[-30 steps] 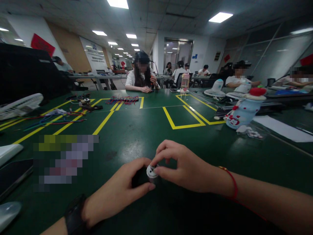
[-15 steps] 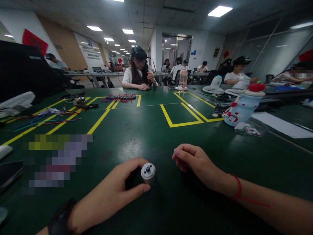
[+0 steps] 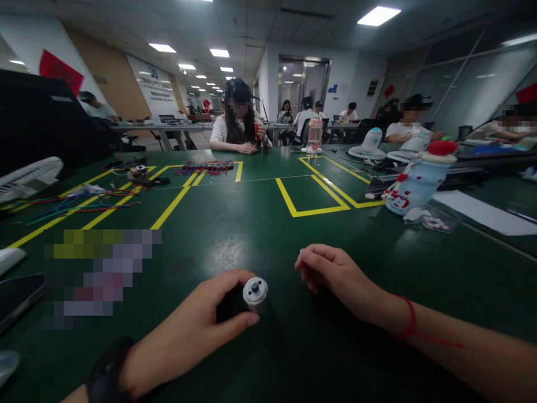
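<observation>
Since one second ago, our right hand (image 3: 335,274) has come off the small motor (image 3: 255,294) and now rests on the worktop (image 3: 268,224), just to the right of it, its fingers (image 3: 312,263) loosely curled and holding nothing. Our left hand (image 3: 188,336) holds the motor upright, thumb and forefinger closed round its body. We judge the one-handed hold a risk: the cylinder could tip or roll away if our thumb slackens.

dark green table (image 3: 260,235), yellow tape lines (image 3: 312,211), silver-capped black cylinder (image 3: 255,293)
</observation>
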Tool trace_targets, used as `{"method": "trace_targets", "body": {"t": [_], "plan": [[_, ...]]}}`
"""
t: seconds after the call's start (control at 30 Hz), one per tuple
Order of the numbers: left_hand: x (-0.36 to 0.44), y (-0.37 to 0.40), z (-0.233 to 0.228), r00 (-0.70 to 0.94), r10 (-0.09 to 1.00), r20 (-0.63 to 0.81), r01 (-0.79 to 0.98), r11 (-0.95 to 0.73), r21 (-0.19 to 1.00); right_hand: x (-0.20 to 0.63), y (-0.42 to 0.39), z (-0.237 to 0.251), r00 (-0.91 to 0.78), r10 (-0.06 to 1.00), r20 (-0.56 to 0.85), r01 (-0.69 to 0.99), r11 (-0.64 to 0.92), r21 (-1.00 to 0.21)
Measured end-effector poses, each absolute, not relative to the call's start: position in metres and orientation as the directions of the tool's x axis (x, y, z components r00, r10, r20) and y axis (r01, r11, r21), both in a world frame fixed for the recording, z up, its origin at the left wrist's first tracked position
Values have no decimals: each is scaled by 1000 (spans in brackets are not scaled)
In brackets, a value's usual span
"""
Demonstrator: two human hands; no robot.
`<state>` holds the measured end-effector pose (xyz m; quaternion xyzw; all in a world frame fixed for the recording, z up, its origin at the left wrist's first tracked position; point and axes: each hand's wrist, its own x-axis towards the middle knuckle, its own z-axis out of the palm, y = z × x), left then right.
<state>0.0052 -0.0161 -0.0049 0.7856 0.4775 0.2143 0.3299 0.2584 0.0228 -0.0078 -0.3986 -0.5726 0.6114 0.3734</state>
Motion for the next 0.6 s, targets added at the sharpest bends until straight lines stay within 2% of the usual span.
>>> {"method": "trace_targets", "body": {"t": [0.2, 0.33, 0.5, 0.6], "plan": [[6, -16, -4, 458, 889, 16, 595, -320, 737, 257, 24, -3, -405, 908, -109, 4, -117, -993], [9, -15, -2, 462, 886, 34, 585, -334, 739, 249, 29, 1, -441, 887, -135, 124, -89, -988], [10, -15, 0, 476, 878, 42, 571, -345, 744, 230, 26, 13, -578, 813, -73, 235, 79, -969], [9, -14, -3, 482, 873, 66, 561, -365, 743, 220, 19, 21, -656, 752, 67, 251, 301, -920]]}}
